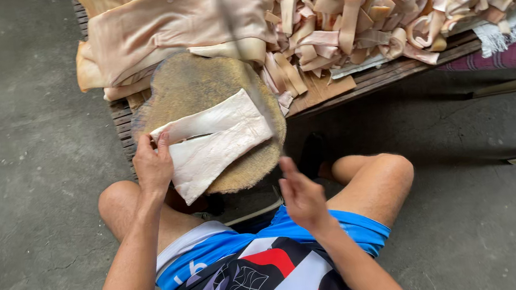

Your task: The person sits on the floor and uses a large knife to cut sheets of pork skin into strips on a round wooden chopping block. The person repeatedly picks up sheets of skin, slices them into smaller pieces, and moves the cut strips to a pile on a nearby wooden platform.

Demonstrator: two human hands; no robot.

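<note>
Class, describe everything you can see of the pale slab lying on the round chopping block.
The pale slab is a whitish, flat, soft-looking sheet with a lengthwise fold or split, seemingly two layers. It lies slantwise across the worn round wooden block, its lower end overhanging the block's near rim. The left hand pinches its left edge; the right hand is raised apart from it, open and empty.

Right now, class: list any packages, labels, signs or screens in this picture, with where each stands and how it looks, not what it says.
No packages, labels, signs or screens are in view.
Only print: a small white mark on the blue band of the person's shorts, bottom centre.
Nearby: left hand on a pale slab lying on a round wooden block.
</note>
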